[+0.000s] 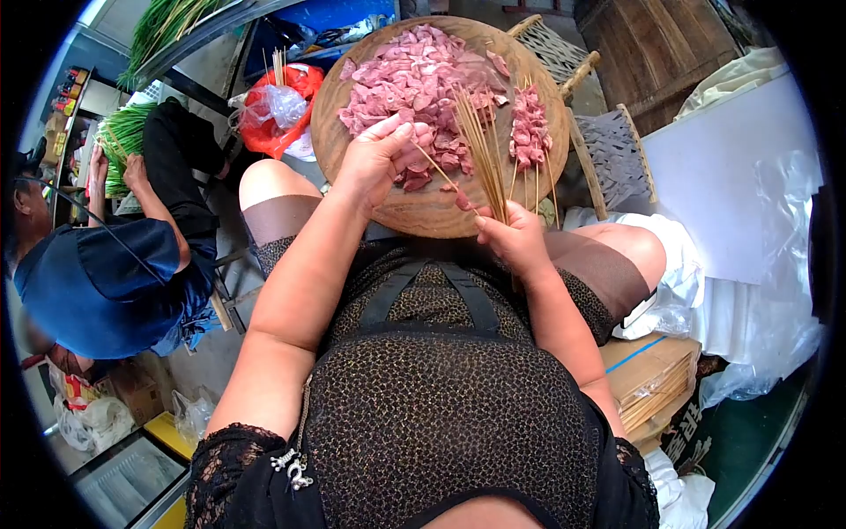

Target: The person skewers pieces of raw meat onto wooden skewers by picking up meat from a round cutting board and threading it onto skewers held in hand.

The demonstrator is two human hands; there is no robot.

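Observation:
My left hand (383,159) pinches a piece of raw meat (416,139) at the tip of one thin skewer, above the round wooden board (405,216). Lower on that skewer a small piece of meat (463,201) is threaded, close to my right hand. Wrapped round a bundle of bamboo skewers (480,145) is my right hand (515,236); the bundle points up and away over the board. A large heap of cut raw meat (414,75) covers much of the board. Right of the bundle lie several loaded meat skewers (530,128), side by side.
A red plastic bag (286,106) with skewers stands left of the board. Woven stools (612,154) are at its right. At far left, a seated person (97,273) handles green stalks (123,141). A cardboard box (648,375) with skewers sits by my right side.

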